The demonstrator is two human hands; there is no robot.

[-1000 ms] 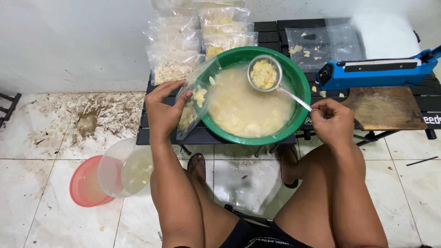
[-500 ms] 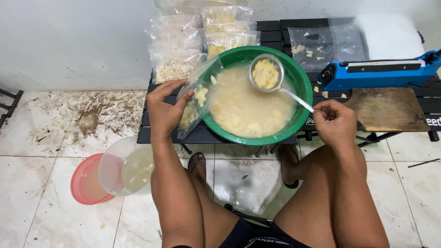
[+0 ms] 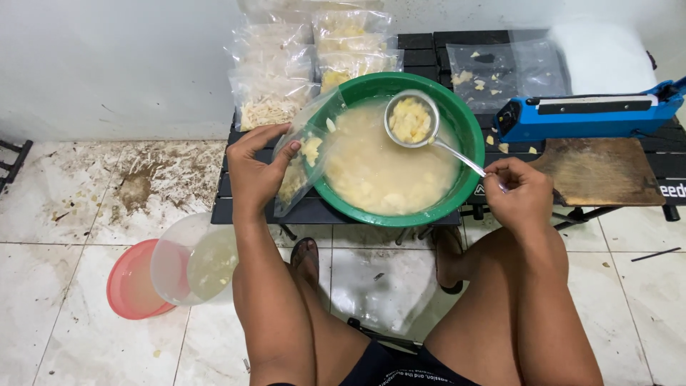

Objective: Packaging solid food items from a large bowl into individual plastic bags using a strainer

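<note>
A green basin (image 3: 466, 136) of cloudy liquid with pale yellow chunks rests on a low black table (image 3: 357, 213). My right hand (image 3: 520, 194) grips the handle of a metal strainer ladle (image 3: 412, 120), held level over the basin's far side and heaped with yellow chunks. My left hand (image 3: 257, 170) holds a clear plastic bag (image 3: 301, 159) against the basin's left rim; some yellow pieces lie inside the bag.
Several filled clear bags (image 3: 314, 57) are stacked at the table's back. A blue heat sealer (image 3: 586, 114) and a wooden board (image 3: 600, 171) lie at the right. On the dirty tiled floor stand a clear tub (image 3: 196, 261) and a red lid (image 3: 132, 286).
The ladle has shifted slightly left and toward the bag over the basin. The left hand and bag have stayed where they were.
</note>
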